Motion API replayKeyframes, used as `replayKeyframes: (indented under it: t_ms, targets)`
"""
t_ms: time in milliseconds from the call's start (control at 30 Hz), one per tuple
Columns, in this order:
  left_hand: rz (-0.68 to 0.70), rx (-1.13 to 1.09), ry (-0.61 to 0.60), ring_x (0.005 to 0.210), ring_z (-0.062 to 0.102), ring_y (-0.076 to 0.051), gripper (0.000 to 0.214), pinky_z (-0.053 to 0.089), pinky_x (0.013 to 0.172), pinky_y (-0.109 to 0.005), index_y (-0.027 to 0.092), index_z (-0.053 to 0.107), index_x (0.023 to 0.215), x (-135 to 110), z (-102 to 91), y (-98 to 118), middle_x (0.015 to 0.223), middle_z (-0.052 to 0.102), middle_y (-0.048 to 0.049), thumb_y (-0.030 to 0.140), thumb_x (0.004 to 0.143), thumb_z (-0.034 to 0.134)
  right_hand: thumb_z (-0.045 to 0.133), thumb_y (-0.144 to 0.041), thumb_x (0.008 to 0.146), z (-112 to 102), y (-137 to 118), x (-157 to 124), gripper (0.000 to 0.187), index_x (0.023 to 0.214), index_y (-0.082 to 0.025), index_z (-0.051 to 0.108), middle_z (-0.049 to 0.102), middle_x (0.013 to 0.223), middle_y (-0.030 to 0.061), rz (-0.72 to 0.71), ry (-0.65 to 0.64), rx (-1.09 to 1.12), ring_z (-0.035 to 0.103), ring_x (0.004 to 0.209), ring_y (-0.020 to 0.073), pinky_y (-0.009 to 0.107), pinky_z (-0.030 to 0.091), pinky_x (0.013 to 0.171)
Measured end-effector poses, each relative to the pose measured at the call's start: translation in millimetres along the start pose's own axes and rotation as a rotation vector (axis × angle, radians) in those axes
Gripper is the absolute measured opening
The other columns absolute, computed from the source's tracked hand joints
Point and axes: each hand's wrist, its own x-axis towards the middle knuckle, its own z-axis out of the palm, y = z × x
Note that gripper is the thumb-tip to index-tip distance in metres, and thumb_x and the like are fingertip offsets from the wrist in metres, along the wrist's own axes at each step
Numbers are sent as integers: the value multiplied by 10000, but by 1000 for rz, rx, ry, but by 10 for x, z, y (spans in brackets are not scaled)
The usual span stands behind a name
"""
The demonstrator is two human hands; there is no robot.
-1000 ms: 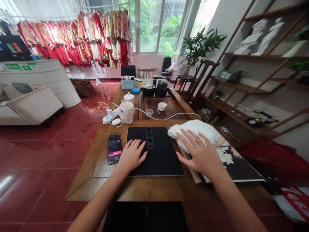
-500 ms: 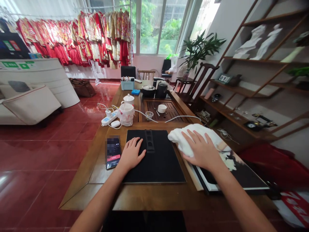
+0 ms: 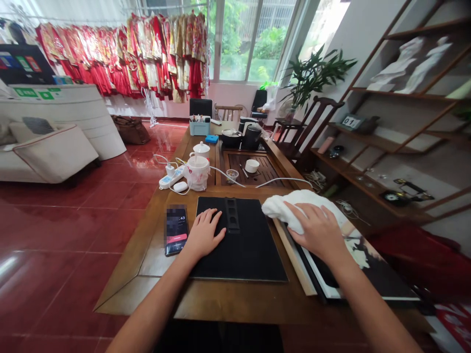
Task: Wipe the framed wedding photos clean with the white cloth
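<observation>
Long wooden table point(image 3: 228, 299), me at the near end. Black board point(image 3: 250, 250) lies flat in the middle of it, with a slotted strip point(image 3: 231, 214) down its far centre. Large printed picture panel point(image 3: 382, 279) just right of the board, overhanging the table's right edge. White cloth point(image 3: 283, 206) is bunched on the panel's far end, next to the board's far-right corner. Phone point(image 3: 175, 236) lies flat just left of the board.

Left hand point(image 3: 204, 235): open, palm down on the board's left part, fingers spread, pinning it, gripping nothing.
Right hand point(image 3: 320, 233): on top of the cloth, fingers curled into it, which looks like a grab on a fold rather than a flat press.

Step in hand, my read: getting hold of the cloth while steadying the board. Moving the cloth calls for a firm bunch and left-hand pressure kept on.
</observation>
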Motion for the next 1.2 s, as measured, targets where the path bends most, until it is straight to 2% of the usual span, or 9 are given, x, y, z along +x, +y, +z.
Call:
replayKeyframes:
  t_ms: [133, 267, 433, 533, 700, 800, 1000, 1200]
  targets:
    - [2, -6, 1, 1308, 405, -262, 475, 345, 1085, -459, 227, 436, 1356, -4, 9, -7, 1388, 462, -89, 394, 915, 491, 562, -331, 817, -209, -148, 81, 602, 1391, -198, 441, 593, 1189, 134, -4, 24, 54, 500, 1125, 320, 509, 315, 1006]
    - [-7, -10, -6, 1325, 385, -255, 476, 331, 1098, -447, 219, 427, 1361, -11, 12, -17, 1399, 449, -88, 394, 921, 480, 568, -331, 803, -385, -552, 93, 642, 1414, -208, 414, 552, 1271, 144, -91, 50, 179, 448, 1215, 345, 567, 248, 1069]
    - [-9, -21, -35, 1337, 377, -246, 485, 305, 1121, -444, 195, 410, 1373, -12, -6, -24, 1415, 440, -101, 380, 928, 462, 594, -321, 767, -243, -1090, -90, 710, 1435, -193, 387, 552, 1281, 152, -161, -3, 291, 440, 1219, 367, 605, 228, 1081]
    - [-15, -14, -35, 1345, 371, -238, 465, 289, 1133, -445, 196, 404, 1377, -12, -5, -23, 1425, 436, -94, 355, 941, 435, 587, -368, 781, -150, -1237, -206, 711, 1435, -171, 388, 539, 1301, 167, -121, -39, 333, 442, 1224, 363, 596, 228, 1085]
    - [-33, 20, -53, 1373, 334, -245, 466, 267, 1149, -440, 185, 401, 1385, -16, 15, -21, 1461, 402, -90, 352, 951, 413, 571, -532, 786, -184, -1159, -177, 737, 1447, -276, 367, 403, 1456, 124, -103, -77, 375, 314, 1333, 387, 634, 150, 1086]
    - [-32, 44, -74, 1389, 310, -237, 472, 254, 1157, -430, 197, 387, 1398, -16, 28, -32, 1476, 386, -77, 363, 956, 395, 580, -548, 770, -148, -1072, -97, 748, 1447, -322, 356, 360, 1492, 89, -138, -107, 383, 254, 1364, 394, 630, 125, 1083]
    - [-21, 96, -116, 1423, 243, -233, 504, 221, 1169, -429, 197, 347, 1429, -18, 61, -48, 1517, 330, -73, 370, 956, 376, 605, -466, 764, 38, -1045, 10, 721, 1435, -348, 368, 467, 1407, 72, -82, -157, 375, 332, 1317, 349, 568, 126, 1084]
    - [-11, 120, -109, 1435, 211, -229, 492, 210, 1171, -454, 225, 344, 1432, -24, 63, -34, 1537, 302, -47, 374, 964, 360, 621, -404, 738, 163, -1060, 208, 735, 1428, -317, 383, 503, 1365, 84, -9, -150, 314, 353, 1281, 343, 523, 155, 1061]
